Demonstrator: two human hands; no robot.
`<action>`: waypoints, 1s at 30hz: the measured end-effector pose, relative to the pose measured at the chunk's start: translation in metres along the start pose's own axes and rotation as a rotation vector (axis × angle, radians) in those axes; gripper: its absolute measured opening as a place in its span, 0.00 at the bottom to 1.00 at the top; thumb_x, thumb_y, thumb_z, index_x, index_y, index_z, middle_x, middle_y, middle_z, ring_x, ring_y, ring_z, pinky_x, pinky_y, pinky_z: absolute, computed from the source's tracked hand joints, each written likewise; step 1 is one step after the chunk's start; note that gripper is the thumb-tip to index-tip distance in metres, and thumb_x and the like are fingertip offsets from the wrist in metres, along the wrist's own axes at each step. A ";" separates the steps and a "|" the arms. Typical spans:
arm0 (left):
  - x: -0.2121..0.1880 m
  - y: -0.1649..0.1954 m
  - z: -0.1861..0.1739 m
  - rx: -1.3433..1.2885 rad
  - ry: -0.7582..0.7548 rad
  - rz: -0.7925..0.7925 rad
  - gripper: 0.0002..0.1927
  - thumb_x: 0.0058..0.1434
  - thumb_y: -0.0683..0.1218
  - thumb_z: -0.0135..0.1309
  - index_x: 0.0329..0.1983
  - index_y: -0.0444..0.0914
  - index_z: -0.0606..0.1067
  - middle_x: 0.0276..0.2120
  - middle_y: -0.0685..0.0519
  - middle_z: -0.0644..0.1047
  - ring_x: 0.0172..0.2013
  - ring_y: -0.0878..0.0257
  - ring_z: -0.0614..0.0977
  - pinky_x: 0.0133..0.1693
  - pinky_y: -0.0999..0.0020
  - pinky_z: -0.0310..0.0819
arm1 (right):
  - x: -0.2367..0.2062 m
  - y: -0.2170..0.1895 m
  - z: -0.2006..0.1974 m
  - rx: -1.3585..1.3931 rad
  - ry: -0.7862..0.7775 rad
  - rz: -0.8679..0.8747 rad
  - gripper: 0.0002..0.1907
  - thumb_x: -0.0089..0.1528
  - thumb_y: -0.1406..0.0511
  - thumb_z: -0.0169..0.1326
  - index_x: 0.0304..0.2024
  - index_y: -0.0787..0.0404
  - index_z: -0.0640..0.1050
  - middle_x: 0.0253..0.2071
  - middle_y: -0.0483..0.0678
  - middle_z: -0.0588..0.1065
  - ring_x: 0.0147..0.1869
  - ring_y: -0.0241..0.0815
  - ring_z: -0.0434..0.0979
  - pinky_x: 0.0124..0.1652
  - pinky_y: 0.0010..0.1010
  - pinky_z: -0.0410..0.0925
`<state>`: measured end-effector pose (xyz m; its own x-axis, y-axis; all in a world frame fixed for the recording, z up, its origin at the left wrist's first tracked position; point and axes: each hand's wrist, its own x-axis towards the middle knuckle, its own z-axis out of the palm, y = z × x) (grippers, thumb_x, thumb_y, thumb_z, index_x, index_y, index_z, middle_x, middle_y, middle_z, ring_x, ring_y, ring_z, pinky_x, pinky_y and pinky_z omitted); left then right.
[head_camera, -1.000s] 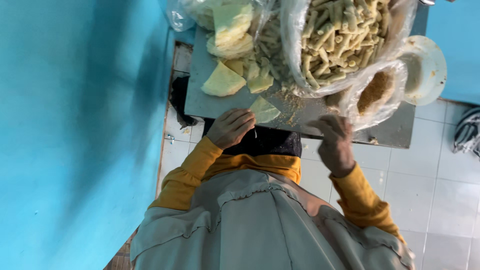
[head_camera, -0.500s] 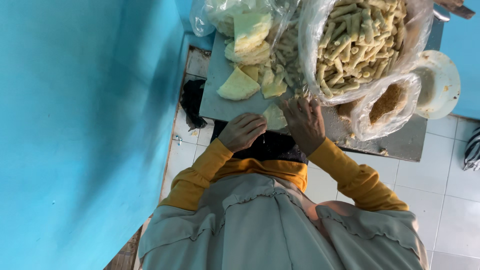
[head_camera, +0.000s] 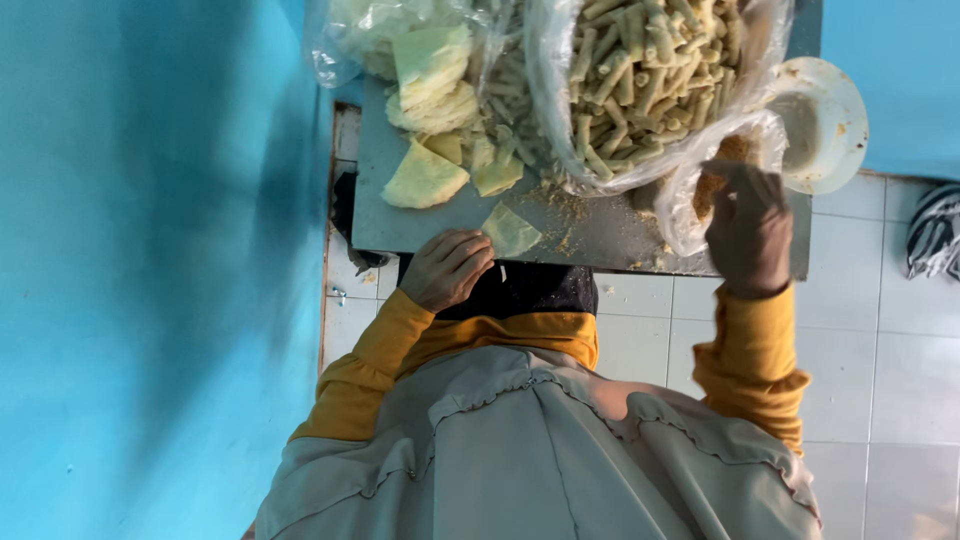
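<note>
My left hand (head_camera: 447, 268) rests curled at the near edge of the grey metal table (head_camera: 610, 235). Its fingertips pinch the corner of a pale yellow triangular wrapper sheet (head_camera: 512, 232) lying flat there. My right hand (head_camera: 750, 232) reaches into the mouth of a small clear plastic bag of brown crumbly filling (head_camera: 712, 178). Its fingers are hidden inside the bag. Both arms wear mustard-yellow sleeves.
A big clear bag of pale rolled sticks (head_camera: 650, 70) fills the table's far middle. A stack of wrapper sheets (head_camera: 432, 85) and loose triangular pieces (head_camera: 422, 180) lie at the left. A white bowl (head_camera: 828, 125) sits at the right, a turquoise wall (head_camera: 150, 270) at the left, and white floor tiles (head_camera: 880, 400) below.
My right hand has moved from the wrapper sheet near the table's middle out to the right and into the small bag. My left hand has stayed by the sheet.
</note>
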<state>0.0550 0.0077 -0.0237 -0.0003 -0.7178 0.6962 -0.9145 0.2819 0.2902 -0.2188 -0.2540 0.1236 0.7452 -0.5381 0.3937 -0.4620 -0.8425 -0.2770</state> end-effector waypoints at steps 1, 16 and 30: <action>0.000 0.001 -0.001 -0.003 -0.005 -0.003 0.12 0.64 0.43 0.63 0.49 0.36 0.77 0.51 0.51 0.78 0.55 0.54 0.79 0.57 0.57 0.75 | 0.005 0.011 -0.004 -0.007 -0.005 0.064 0.14 0.65 0.78 0.53 0.53 0.63 0.76 0.47 0.55 0.81 0.46 0.52 0.79 0.47 0.40 0.73; 0.002 0.015 0.000 -0.111 0.145 -0.361 0.09 0.68 0.41 0.59 0.46 0.34 0.72 0.46 0.45 0.71 0.43 0.47 0.74 0.47 0.54 0.72 | 0.012 0.072 0.040 -0.016 -0.161 0.078 0.24 0.70 0.72 0.49 0.65 0.67 0.57 0.39 0.66 0.79 0.40 0.63 0.83 0.41 0.47 0.76; 0.027 0.034 -0.004 -0.087 0.082 -0.597 0.12 0.60 0.40 0.62 0.38 0.34 0.69 0.45 0.43 0.68 0.46 0.44 0.72 0.48 0.52 0.69 | 0.016 -0.092 0.131 0.608 -0.254 -0.350 0.20 0.65 0.74 0.59 0.55 0.72 0.65 0.47 0.56 0.77 0.41 0.48 0.84 0.41 0.31 0.78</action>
<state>0.0253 0.0007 0.0073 0.5367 -0.7178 0.4436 -0.7105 -0.1008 0.6965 -0.1015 -0.1821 0.0402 0.9222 -0.1564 0.3535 0.1154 -0.7614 -0.6379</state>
